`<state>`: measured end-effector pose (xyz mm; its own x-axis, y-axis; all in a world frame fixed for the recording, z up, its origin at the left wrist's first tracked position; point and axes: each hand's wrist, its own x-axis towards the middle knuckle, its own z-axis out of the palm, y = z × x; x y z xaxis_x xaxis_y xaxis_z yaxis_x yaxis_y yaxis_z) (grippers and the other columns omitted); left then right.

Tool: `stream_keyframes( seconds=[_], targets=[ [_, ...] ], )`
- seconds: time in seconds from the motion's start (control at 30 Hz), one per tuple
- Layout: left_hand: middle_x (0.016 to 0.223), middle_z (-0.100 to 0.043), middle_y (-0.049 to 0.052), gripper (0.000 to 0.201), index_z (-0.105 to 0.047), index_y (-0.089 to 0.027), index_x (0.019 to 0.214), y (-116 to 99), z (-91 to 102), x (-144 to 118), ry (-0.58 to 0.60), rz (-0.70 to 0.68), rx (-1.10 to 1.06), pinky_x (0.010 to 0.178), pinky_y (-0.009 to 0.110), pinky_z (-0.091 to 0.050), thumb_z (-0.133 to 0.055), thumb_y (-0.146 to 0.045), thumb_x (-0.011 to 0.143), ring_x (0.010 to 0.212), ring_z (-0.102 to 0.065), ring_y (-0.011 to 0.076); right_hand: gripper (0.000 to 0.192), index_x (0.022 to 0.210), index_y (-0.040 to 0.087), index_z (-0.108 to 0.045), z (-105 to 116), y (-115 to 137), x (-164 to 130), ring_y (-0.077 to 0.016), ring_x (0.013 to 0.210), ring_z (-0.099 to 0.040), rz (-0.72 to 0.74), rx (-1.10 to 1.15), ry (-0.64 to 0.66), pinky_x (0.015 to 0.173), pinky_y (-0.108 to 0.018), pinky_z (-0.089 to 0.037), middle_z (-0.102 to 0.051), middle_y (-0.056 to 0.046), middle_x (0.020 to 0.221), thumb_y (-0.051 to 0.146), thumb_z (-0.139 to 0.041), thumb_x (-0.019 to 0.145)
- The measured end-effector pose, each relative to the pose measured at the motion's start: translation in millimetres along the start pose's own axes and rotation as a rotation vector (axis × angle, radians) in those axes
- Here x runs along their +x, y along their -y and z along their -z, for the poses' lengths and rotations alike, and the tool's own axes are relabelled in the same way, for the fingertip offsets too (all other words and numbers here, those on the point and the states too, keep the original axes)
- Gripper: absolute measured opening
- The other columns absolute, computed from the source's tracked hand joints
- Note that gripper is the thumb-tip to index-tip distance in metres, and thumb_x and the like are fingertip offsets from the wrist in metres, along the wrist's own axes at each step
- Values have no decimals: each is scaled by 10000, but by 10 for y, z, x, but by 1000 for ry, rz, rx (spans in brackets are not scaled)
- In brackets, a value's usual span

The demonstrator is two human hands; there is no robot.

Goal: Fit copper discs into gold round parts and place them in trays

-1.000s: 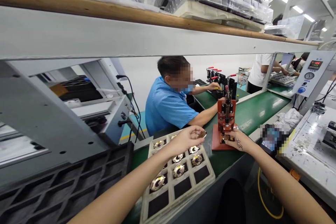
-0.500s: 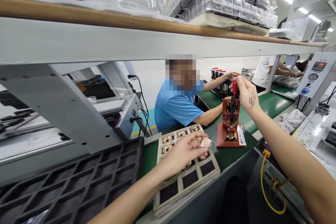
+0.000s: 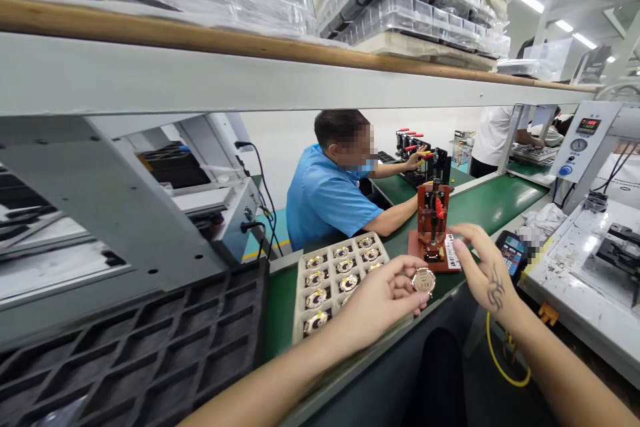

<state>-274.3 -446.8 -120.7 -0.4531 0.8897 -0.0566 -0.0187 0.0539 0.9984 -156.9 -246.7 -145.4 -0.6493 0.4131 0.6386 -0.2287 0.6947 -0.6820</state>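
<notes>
Two bare hands show in the head view. The left hand (image 3: 387, 290) pinches a round metal watch part (image 3: 424, 281) between thumb and fingers, its engraved side facing the camera, above the near edge of the green tabletop (image 3: 505, 203). The right hand (image 3: 483, 270) is spread, thumb apart from the fingers, just right of the red press (image 3: 427, 223), which stands near that edge with its red handle (image 3: 439, 207) pointing down. Left of the press lies a pale tray (image 3: 301, 290) of similar pieces (image 3: 349, 283); the left arm hides part of its near side. Past the tabletop's far edge, a co-worker (image 3: 325, 193) in blue reaches toward other clamps (image 3: 411, 140).
</notes>
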Motion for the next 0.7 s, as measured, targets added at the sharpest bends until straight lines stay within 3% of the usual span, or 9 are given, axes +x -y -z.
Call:
stream_keyframes(
  seconds=[0.1,0.17,0.27,0.4,0.5,0.7],
  targets=[
    [957,-741,22,393,-692,-192,1224,-50,-170,-38,18,-86,112,719,300,-590,-801,-229,849,756,-700,154,301,1206,222,-768,95,241,-373,-245,907,-767,-286,182,128,839,-365,-619,-814,-78,1001,445,-593,1105],
    [998,-746,25,329,-723,-208,1208,-71,-263,-50,20,-161,218,723,288,-583,-775,-218,883,773,-691,149,315,1198,213,-772,127,338,-537,-223,837,-751,-377,297,183,782,-332,-608,-810,-63,959,471,-630,1084],
    [1062,-746,28,323,-737,-231,1215,-83,-384,-51,38,-212,255,760,279,-595,-788,-208,897,851,-715,158,321,1133,206,-783,187,385,-641,-189,780,-713,-430,399,163,729,-297,-582,-806,-58,957,500,-680,1056],
    [1010,-746,26,425,-665,-202,1295,-103,-497,-22,144,-90,-66,771,291,-635,-838,-268,912,849,-773,172,370,1068,198,-791,330,371,-665,-157,683,-664,-516,498,112,604,-252,-536,-760,-33,819,560,-744,1009],
    [965,-738,27,410,-686,-155,1166,-141,-539,19,170,-21,-217,737,293,-652,-900,-367,889,812,-804,188,390,1052,189,-796,429,378,-677,-156,654,-665,-532,577,102,569,-247,-539,-740,-25,759,572,-780,981],
    [887,-761,29,432,-712,-131,1053,-227,-607,29,176,44,-261,713,283,-659,-965,-401,830,772,-810,189,345,1034,188,-810,513,407,-727,-144,627,-665,-547,700,106,578,-250,-552,-752,-30,738,530,-791,989]
  ],
)
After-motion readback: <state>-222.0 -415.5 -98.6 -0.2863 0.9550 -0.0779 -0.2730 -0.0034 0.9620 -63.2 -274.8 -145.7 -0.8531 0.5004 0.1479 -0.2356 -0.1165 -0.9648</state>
